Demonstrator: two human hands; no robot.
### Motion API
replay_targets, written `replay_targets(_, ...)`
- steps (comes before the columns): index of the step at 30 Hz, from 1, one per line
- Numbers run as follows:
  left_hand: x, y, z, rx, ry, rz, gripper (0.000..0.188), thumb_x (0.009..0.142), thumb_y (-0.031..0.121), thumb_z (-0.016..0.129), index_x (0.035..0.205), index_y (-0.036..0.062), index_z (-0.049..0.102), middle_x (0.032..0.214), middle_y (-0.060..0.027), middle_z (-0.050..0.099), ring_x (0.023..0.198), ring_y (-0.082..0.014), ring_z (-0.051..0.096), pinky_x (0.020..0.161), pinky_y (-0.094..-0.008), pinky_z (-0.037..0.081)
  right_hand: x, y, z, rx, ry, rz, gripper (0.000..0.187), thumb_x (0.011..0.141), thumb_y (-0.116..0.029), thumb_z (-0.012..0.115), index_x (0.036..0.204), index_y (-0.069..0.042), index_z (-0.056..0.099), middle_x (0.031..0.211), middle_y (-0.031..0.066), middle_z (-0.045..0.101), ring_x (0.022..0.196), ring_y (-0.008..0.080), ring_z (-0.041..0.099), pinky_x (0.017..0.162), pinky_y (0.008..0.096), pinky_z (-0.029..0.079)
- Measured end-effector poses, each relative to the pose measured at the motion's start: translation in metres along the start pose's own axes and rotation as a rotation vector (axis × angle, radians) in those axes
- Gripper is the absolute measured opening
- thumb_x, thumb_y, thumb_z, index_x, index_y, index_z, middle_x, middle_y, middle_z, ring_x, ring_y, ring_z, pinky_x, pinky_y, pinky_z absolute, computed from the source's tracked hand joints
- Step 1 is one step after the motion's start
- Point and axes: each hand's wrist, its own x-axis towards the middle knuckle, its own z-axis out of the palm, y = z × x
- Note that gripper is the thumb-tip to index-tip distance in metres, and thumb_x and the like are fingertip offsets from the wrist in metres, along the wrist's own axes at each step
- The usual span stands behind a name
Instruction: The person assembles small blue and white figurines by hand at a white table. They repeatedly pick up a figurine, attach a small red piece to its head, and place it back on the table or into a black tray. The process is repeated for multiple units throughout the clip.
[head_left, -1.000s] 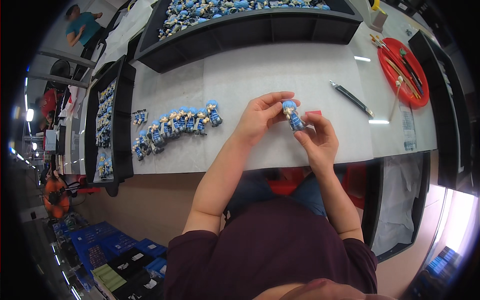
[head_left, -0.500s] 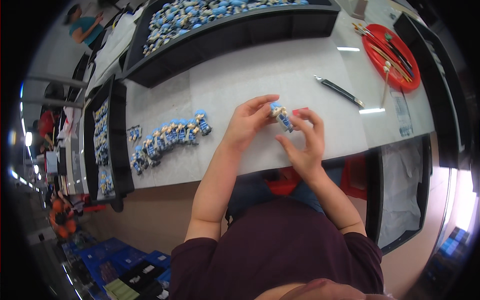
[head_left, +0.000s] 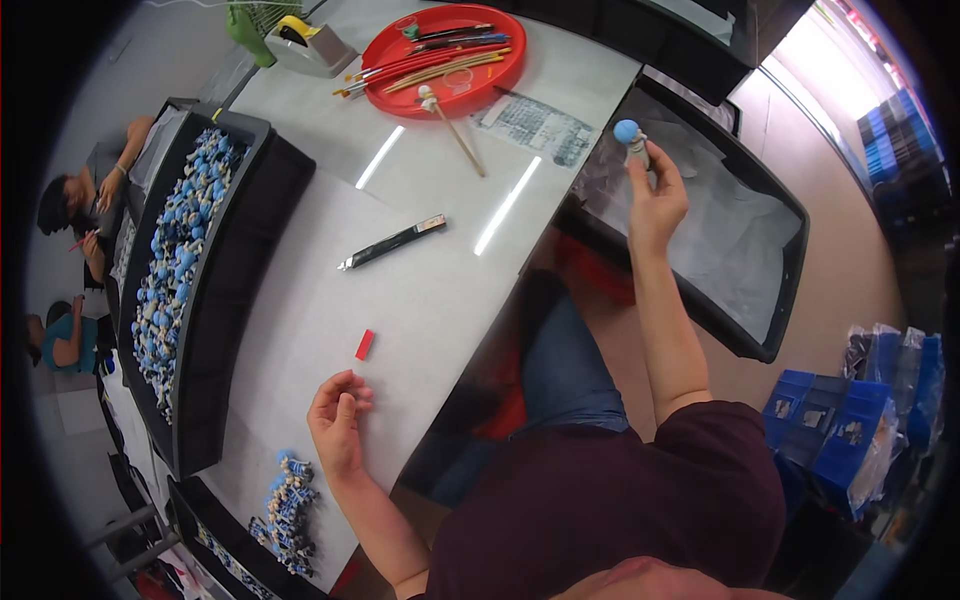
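At the tabletop's (head_left: pixel 440 300) left, blue-haired figurines (head_left: pixel 290 492) stand clustered; the left hand (head_left: pixel 340 415), empty, has fingers slightly apart near a red block (head_left: pixel 365 345). Right hand (head_left: pixel 657 200): fingers clamped on one blue-headed figurine (head_left: pixel 629 134) over a paper-lined black tray (head_left: pixel 789 285).

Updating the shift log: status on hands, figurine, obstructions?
Right hand gripping blue-headed figurine near lined black bin. Left hand empty, beside red block. Nothing visibly blocking right hand.

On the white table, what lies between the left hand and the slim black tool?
The head view shows a small red block on the table between the left hand and the slim black tool, nearer to the hand.
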Motion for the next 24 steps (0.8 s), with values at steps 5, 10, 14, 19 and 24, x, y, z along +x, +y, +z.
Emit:
replay_targets(5,-0.001,0.003,0.001,0.056,0.03,-0.051,0.024,0.084,0.002,0.053,0.108,-0.0029,0.053,0.097,-0.01,0.059,0.079,-0.0136,0.058,0.068,-0.0233,0.047,0.037,0.135,-0.045,-0.527,-0.231,0.246,0.025,0.071,-0.018,0.07,0.091,-0.002,0.067,0.083,0.011,0.067,0.078,0.0188,0.064,0.07,0.029,0.048)
replay_targets(10,-0.003,0.006,0.002,0.102,0.046,-0.065,0.025,0.084,0.001,0.053,0.109,-0.0027,0.053,0.098,-0.0101,0.058,0.08,-0.0136,0.059,0.069,-0.0232,0.047,0.03,0.204,-0.023,-0.657,-0.428,0.318,0.031,0.069,-0.029,0.071,0.084,-0.003,0.068,0.08,0.0155,0.066,0.077,0.0263,0.065,0.071,0.0317,0.048)
replay_targets(14,0.0,0.006,0.006,0.119,0.046,-0.066,0.025,0.085,0.001,0.052,0.11,-0.003,0.053,0.099,-0.0104,0.058,0.08,-0.0137,0.059,0.07,-0.0235,0.047,0.03,0.225,-0.008,-0.661,-0.457,0.357,0.032,0.071,-0.032,0.07,0.083,-0.003,0.069,0.079,0.0142,0.066,0.071,0.0215,0.064,0.065,0.0312,0.048)
replay_targets(19,0.002,0.005,0.009,0.099,0.03,-0.06,0.026,0.085,0.001,0.053,0.11,-0.0036,0.053,0.099,-0.0109,0.058,0.081,-0.0143,0.059,0.07,-0.0244,0.048,0.035,0.239,-0.009,-0.713,-0.597,0.372,0.033,0.071,-0.033,0.07,0.083,-0.002,0.068,0.076,0.0132,0.067,0.066,0.0183,0.064,0.061,0.0304,0.048)
replay_targets(24,-0.007,0.004,0.004,0.087,0.052,-0.067,0.026,0.084,0.002,0.053,0.109,-0.004,0.053,0.098,-0.0108,0.058,0.081,-0.0146,0.06,0.071,-0.0248,0.048,0.036,0.228,0.002,-0.855,-0.796,0.036,0.042,0.075,-0.044,0.061,0.077,-0.003,0.066,0.074,0.0181,0.062,0.071,0.0332,0.062,0.064,0.0374,0.048)
